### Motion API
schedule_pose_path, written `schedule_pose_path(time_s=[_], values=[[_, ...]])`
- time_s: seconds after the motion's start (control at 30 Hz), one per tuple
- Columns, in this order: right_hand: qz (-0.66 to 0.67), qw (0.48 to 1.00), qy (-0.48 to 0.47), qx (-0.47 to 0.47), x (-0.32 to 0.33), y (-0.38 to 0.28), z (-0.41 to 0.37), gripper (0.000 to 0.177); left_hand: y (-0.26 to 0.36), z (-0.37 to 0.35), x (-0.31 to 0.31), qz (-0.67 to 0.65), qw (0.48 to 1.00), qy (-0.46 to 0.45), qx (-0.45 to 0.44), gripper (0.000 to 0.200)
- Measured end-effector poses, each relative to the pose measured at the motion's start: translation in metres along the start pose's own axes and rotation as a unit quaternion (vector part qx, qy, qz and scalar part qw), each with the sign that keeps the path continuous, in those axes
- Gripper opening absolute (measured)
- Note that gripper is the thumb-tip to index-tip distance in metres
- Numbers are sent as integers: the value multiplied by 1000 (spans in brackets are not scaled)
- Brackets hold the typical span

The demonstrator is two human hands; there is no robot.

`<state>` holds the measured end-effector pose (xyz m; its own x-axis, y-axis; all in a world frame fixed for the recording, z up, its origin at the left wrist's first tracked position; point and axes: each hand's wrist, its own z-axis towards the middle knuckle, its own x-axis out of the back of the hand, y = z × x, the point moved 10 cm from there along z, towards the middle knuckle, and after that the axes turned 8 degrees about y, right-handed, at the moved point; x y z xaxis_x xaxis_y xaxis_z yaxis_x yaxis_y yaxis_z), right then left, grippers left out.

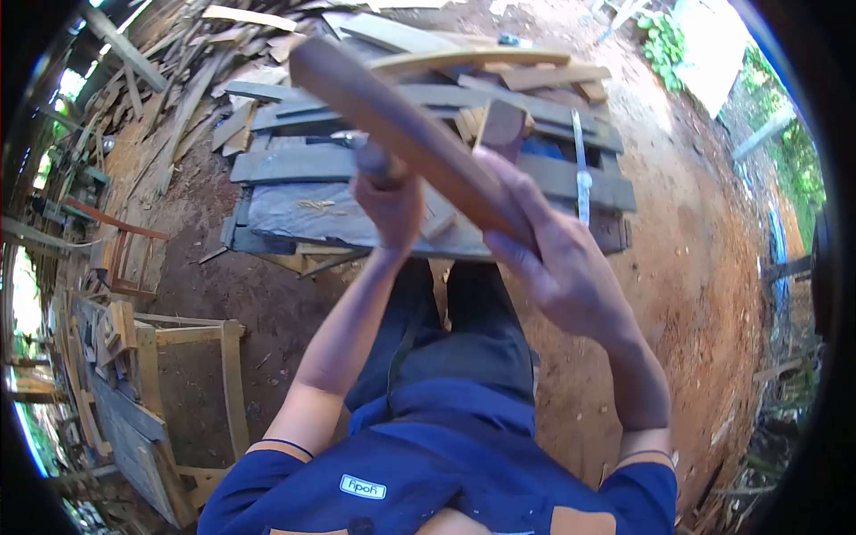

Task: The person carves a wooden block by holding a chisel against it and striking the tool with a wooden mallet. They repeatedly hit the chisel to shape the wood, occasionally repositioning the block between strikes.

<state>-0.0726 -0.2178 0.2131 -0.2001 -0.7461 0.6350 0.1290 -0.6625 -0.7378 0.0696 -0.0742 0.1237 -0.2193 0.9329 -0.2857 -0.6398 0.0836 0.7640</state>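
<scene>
A long brown wooden bar (419, 134) slants across the view above the workbench, its far end at upper left. Fingers and thumb of my right hand (557, 259) are wrapped round its near end. My left hand (390, 209) is closed round a rounded wooden piece (378, 163), which shows only at its top; the bar passes in front of it and hides the rest. Just beyond my right fingers stands a brown wooden block (503, 123), overlapping the bench in this view.
The slatted workbench (580, 183) carries planks, a curved strip (473, 58), a pale metal strip (582, 160) and shavings. Scrap wood (192, 94) is heaped at upper left. On the left stand a wooden frame (234, 374) and a red-brown frame (134, 254). Bare earth (687, 294) lies at right.
</scene>
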Motion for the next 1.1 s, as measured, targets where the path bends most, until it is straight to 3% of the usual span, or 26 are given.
schedule_pose_path(time_s=[0.03,0.07,0.1,0.17,0.23,0.3,0.37,0.43,0.47,0.8,1.0,1.1], values=[[66,997,29,-5,-1,12,-3,56,-15,-1,15,-10,998,38,45,20],[48,983,140,110,6,14,-2,54,-10,2,17,-94,990,38,97,19],[47,984,136,104,3,27,-10,54,-4,8,19,-174,973,41,145,19],[216,961,97,-144,-16,80,-20,52,-22,19,46,-228,951,101,180,18],[246,947,93,-182,-32,107,-36,53,-41,25,75,-213,934,183,221,20],[272,933,90,-220,-47,127,-53,53,-51,27,94,-212,928,207,225,23],[276,905,77,-316,-62,149,-77,54,-46,27,95,-206,933,194,220,26],[275,903,70,-323,-71,160,-90,55,-42,25,86,-260,924,174,222,19],[272,904,74,-322,-72,165,-93,55,-37,23,79,-231,935,151,221,26],[265,902,76,-332,-76,175,-95,57,-10,17,48,-199,964,79,158,21],[232,912,50,-335,-76,167,-87,57,-11,14,38,-177,967,99,156,18],[180,958,44,-217,-56,141,-57,54,-2,8,18,-126,975,70,171,17]])
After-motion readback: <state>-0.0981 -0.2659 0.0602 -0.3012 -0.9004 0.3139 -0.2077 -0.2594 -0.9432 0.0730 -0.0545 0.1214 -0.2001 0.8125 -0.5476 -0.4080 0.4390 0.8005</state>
